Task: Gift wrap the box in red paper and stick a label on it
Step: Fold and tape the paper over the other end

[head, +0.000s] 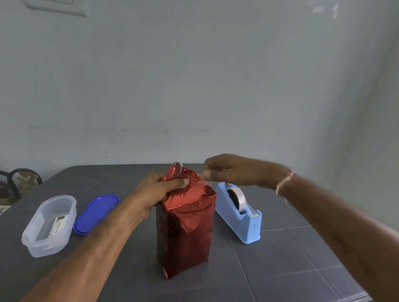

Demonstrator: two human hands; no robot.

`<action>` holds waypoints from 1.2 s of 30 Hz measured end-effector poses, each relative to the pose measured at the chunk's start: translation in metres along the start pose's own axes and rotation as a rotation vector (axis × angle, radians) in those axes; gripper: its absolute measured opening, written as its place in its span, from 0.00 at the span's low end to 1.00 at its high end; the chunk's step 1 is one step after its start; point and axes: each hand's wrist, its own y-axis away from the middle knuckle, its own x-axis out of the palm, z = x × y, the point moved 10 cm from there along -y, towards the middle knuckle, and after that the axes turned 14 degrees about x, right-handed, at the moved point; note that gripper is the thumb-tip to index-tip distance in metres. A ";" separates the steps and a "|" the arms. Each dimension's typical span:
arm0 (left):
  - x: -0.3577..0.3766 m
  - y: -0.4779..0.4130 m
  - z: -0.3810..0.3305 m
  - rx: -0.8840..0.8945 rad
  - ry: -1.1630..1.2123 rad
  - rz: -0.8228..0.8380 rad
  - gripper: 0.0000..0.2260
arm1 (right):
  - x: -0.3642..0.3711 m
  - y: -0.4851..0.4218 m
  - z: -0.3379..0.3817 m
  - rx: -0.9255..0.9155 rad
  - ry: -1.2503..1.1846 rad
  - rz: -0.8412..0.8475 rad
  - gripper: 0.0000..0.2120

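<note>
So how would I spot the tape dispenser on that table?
On the dark grey table, look just right of the upright red-wrapped box. The tape dispenser is the light blue wedge holding a roll of tape, unlike the flat, darker blue lid left of the box.

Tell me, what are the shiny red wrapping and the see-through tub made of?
The red wrapping looks like metallic foil paper: mirror-glossy, with sharp crinkles where the left hand grips its gathered top. The tub seems to be frosted clear plastic: a card shows through its cloudy walls. The right hand pinches what looks like thin clear tape.
</note>
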 end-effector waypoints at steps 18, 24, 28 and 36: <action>0.002 -0.002 0.001 -0.014 0.002 0.015 0.13 | 0.027 -0.042 0.023 0.039 0.653 0.126 0.16; 0.002 -0.002 0.002 -0.022 -0.004 0.017 0.13 | 0.021 -0.042 0.031 0.020 0.835 0.006 0.12; 0.001 -0.002 0.002 -0.014 -0.007 0.008 0.14 | 0.019 -0.042 0.037 0.027 0.898 -0.026 0.15; 0.002 0.000 0.000 -0.019 -0.014 0.010 0.14 | -0.002 -0.044 -0.002 0.287 0.775 0.000 0.33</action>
